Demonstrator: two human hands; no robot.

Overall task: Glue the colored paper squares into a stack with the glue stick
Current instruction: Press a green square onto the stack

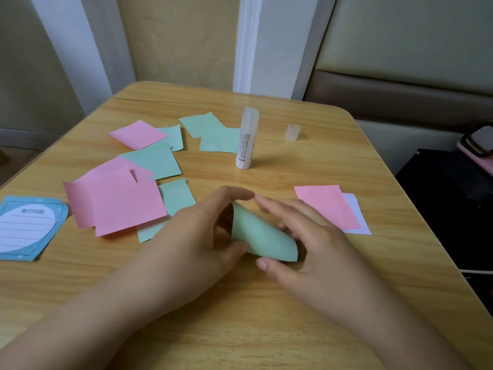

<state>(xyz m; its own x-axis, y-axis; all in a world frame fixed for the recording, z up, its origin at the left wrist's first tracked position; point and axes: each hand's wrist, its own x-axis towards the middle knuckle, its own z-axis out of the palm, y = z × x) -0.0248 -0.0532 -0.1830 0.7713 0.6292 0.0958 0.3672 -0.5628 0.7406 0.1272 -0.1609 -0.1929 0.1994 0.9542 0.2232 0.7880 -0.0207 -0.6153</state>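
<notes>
While both hands meet at the near middle of the tabletop, a green paper square curls between them, bowed up off the wood. Left hand: grip clamped on the square's left edge, thumb low, fingers arched over the top. Right hand: thumb tip at the square's near right corner, fingers spread flat over its far side; whether it pinches or only presses, cannot tell. Glue stick stands upright, uncapped, well beyond the hands; its cap sits apart to the right. Just right of the hands, a pink square lies on a white sheet, edges not aligned. To the left, loose squares scattered and overlapping: large pink ones, a far pink one, several green ones among them, two more green touching the glue stick's left side from this view. A blue note card lies at the left edge.
</notes>
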